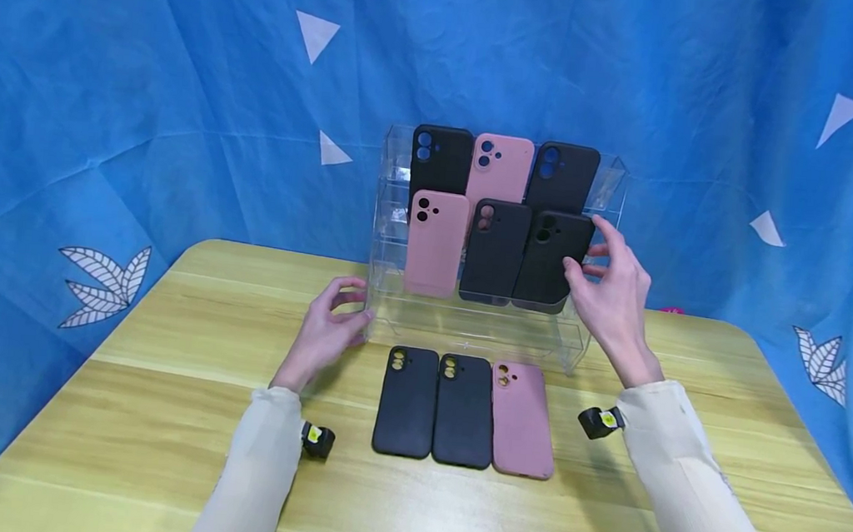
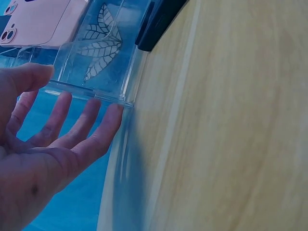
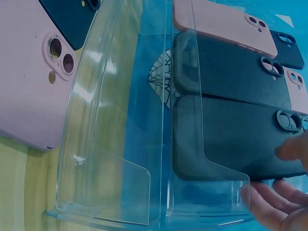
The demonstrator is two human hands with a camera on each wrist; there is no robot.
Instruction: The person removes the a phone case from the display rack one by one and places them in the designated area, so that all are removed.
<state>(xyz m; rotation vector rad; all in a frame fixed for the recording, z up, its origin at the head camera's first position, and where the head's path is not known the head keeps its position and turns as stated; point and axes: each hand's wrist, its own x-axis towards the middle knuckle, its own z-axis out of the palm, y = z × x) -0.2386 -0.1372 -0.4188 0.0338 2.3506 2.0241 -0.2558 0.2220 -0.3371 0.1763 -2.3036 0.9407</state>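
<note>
A clear tiered display stand [image 1: 422,320] holds two rows of phone cases. My right hand [image 1: 616,293] is at the right end of the lower row. It pinches the side edge of a black phone case [image 1: 553,263], thumb over its face and fingers at the edge. That case's lower end sits behind the clear lip of its shelf [image 3: 211,163]. My left hand [image 1: 327,325] is at the stand's left side, fingertips right at the clear side panel [image 2: 91,91]. Beside the pinched case stand another black case [image 1: 495,250] and a pink case [image 1: 435,246].
The upper row has a black case [image 1: 442,163], a pink case [image 1: 502,167] and a black case [image 1: 565,177]. In front, on the wooden table [image 1: 159,412], lie two black cases [image 1: 406,402] and a pink case [image 1: 523,420]. A blue curtain [image 1: 223,75] hangs behind.
</note>
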